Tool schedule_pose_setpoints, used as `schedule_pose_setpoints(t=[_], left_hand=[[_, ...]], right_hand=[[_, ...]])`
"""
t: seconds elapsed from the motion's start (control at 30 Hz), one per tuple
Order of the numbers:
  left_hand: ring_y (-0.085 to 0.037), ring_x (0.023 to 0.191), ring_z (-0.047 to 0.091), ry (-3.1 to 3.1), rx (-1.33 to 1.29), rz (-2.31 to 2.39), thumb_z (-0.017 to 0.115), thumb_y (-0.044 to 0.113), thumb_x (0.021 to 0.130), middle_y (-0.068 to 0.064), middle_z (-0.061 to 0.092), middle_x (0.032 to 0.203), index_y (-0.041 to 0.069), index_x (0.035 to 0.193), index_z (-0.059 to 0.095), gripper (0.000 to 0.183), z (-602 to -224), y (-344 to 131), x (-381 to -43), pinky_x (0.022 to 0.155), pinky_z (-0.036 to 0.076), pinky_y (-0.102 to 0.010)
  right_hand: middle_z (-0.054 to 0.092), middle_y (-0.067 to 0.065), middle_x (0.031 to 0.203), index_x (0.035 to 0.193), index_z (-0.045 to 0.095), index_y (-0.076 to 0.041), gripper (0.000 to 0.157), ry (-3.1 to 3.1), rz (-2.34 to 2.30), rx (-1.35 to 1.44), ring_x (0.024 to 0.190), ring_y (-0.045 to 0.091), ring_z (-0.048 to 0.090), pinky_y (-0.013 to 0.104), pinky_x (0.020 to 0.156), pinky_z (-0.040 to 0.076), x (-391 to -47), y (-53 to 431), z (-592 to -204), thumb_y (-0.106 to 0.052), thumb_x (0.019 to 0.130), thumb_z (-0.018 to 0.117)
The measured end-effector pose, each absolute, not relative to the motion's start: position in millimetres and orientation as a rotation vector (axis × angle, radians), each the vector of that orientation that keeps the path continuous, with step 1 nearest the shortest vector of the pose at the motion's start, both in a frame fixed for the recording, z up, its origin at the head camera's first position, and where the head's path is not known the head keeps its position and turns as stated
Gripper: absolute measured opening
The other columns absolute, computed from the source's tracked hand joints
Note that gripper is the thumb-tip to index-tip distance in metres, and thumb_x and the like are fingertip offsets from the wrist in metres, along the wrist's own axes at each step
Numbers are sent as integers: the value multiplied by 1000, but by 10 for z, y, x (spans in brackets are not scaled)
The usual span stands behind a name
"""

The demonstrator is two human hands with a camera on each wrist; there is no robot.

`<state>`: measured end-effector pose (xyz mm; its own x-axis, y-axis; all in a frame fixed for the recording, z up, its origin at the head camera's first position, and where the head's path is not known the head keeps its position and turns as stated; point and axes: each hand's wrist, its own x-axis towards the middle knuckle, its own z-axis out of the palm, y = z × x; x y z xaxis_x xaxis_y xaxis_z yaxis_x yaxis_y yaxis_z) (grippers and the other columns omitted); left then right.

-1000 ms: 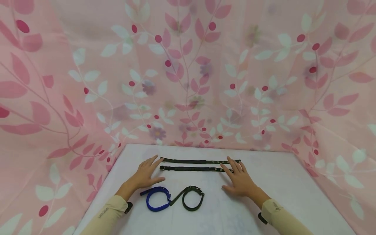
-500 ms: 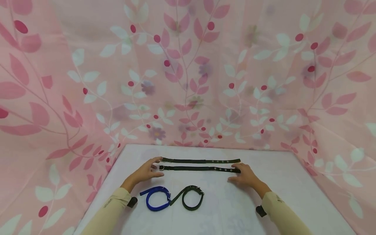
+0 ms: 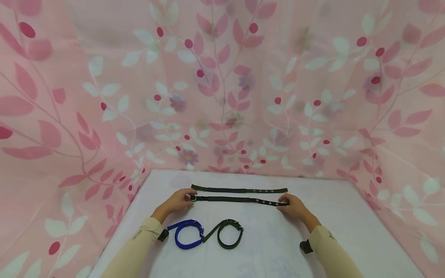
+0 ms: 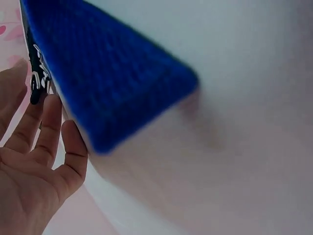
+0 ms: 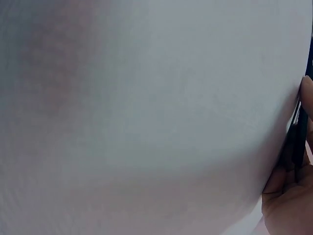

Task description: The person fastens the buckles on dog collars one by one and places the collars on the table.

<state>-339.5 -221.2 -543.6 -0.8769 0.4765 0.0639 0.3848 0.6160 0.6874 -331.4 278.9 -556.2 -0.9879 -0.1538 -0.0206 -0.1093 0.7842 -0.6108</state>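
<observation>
A straight black pet collar (image 3: 229,199) with metal eyelets lies crosswise on the white table. At its buckle end, my left hand (image 3: 177,200) has thumb and fingers curled around the metal ring. My right hand (image 3: 295,207) pinches the eyelet end. In the left wrist view, the buckle end (image 4: 36,83) sits between thumb and fingers of the left hand (image 4: 39,161). The right wrist view catches only part of the right hand (image 5: 291,205), with the dark strap (image 5: 301,137) between its fingers. Just beyond lies a second straight dark green collar (image 3: 226,190), untouched.
Nearer me, a blue collar (image 3: 187,246) and a dark green collar (image 3: 229,247) are buckled into loops, side by side. The blue one's tail (image 4: 112,88) looms large in the left wrist view. Pink leaf-patterned cloth (image 3: 222,96) encloses the white table (image 3: 264,255).
Both hands have lowered from hovering over the far collars and closed on the two ends of the nearer black one. That collar's eyelet end has shifted slightly.
</observation>
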Motion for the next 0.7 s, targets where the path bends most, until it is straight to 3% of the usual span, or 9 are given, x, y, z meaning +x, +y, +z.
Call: schedule_pose_setpoints(t=[0.3,0.57,0.7], left_hand=[[-12,75,57,2930,870,788,77,8,82,-4,66,86,2,106,71,26,-5520,-2182,-3458,68,50,-28],[-12,71,51,2982,878,597,74,5,81,-1,61,77,5,93,69,13,-5470,-2132,-3430,67,48,-32],[-11,70,46,3001,835,388,69,8,82,2,55,79,9,91,65,9,-5465,-2100,-3377,67,45,-31]], right_hand=[[63,5,90,98,68,-5,25,2828,-1029,-217,82,16,53,33,76,46,-3294,2761,-5478,-23,84,79],[60,4,91,91,68,-8,21,2768,-985,-146,81,17,49,32,72,43,-3283,2740,-5453,-26,86,77],[55,0,80,87,68,-6,21,2666,-1041,-165,73,15,46,30,66,39,-3246,2737,-5422,-27,92,71]])
